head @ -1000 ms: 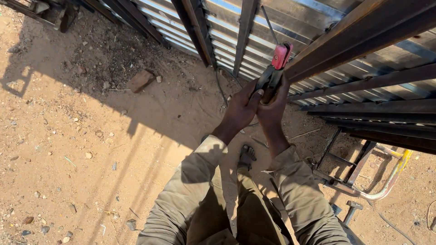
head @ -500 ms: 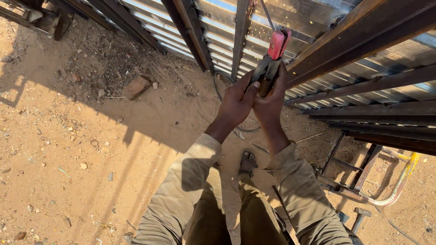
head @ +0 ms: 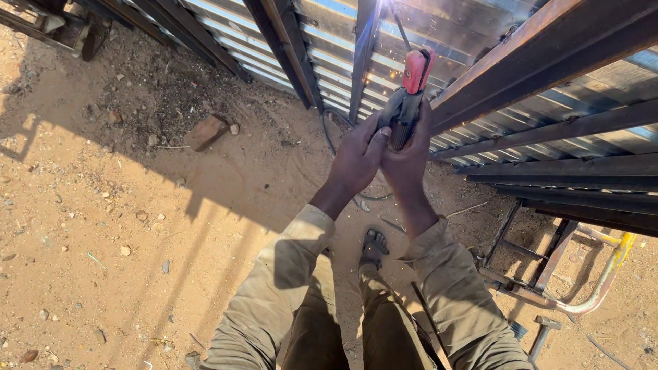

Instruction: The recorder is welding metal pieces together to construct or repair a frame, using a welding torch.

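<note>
Both my hands grip a welding electrode holder (head: 410, 89) with a red head and a dark handle. My left hand (head: 358, 156) wraps the handle from the left, and my right hand (head: 406, 161) clasps it from the right. A thin rod (head: 400, 31) runs up from the red head toward a dark steel upright (head: 363, 55) of the frame. The frame stands against corrugated metal sheet (head: 329, 48). My foot in a sandal (head: 373, 247) rests on the sandy ground below.
Dark steel beams (head: 548, 130) run across on the right. A black cable (head: 332, 137) lies at the foot of the frame. A brick (head: 205, 131) lies on the sand at left. A bent tube frame (head: 569, 274) and a hammer (head: 541, 332) are at lower right.
My hands have risen slightly and shifted right with the holder, and the view has moved a little closer to the frame.
</note>
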